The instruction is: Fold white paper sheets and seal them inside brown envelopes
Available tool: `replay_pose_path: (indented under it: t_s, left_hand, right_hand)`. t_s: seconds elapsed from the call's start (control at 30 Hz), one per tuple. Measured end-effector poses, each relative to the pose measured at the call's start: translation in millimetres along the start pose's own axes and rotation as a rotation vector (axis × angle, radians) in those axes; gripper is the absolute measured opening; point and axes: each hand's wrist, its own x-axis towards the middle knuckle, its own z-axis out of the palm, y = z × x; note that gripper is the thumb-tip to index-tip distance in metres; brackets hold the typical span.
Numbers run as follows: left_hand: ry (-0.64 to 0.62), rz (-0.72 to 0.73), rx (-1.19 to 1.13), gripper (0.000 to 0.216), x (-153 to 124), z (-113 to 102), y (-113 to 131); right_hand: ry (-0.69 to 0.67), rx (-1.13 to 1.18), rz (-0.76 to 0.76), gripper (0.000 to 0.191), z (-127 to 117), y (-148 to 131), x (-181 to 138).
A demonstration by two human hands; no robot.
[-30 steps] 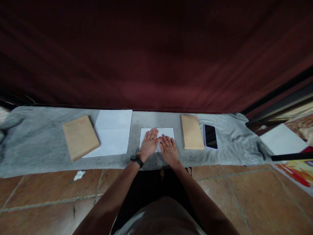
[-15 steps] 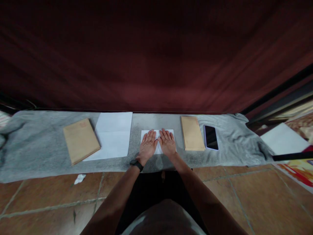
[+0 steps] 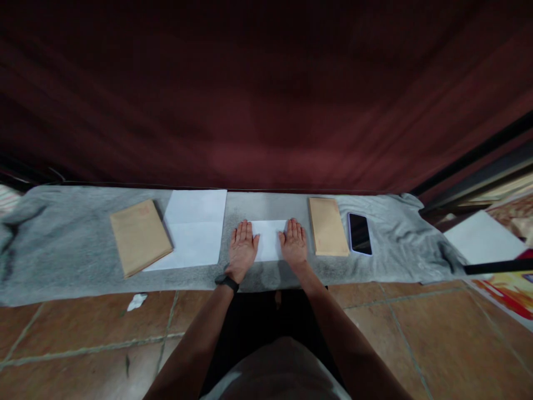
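A small white sheet of paper point(image 3: 268, 240), which looks folded, lies flat on the grey cloth point(image 3: 266, 206) in front of me. My left hand point(image 3: 242, 247) rests palm down over its left end, fingers stretched out and thumb pointing inward. Over the right end lies my right hand point(image 3: 293, 244), also flat with its fingers extended. Both hands cover the paper's short edges, while its middle shows between the thumbs. A dark watch point(image 3: 227, 282) is on my left wrist.
Left of me, a brown envelope stack point(image 3: 140, 239) overlaps larger white sheets point(image 3: 195, 230). To the right lie a narrower brown envelope stack point(image 3: 328, 226) and a phone point(image 3: 360, 233). A dark red curtain point(image 3: 266, 111) hangs behind the cloth. A white scrap point(image 3: 137, 301) is on the tiled floor.
My hands have slid apart, from the middle of the small paper out to its left and right ends. More of the paper's middle is now uncovered.
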Motion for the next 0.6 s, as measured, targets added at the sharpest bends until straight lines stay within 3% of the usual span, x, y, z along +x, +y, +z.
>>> replay_pose_path:
  t_s: [0.17,0.43,0.6]
  left_hand:
    - [0.015,-0.035,0.017,0.062,-2,-2,-2]
    - [0.042,-0.045,0.009,0.061,-4,-9,2]
    - [-0.034,0.117,0.01,0.059,-30,-16,28]
  right_hand:
    - [0.039,0.003,0.019,0.062,-1,4,-3]
    - [-0.025,-0.028,0.021,0.06,-13,1,-7]
    - [-0.073,0.042,-0.16,0.054,-20,-17,-31]
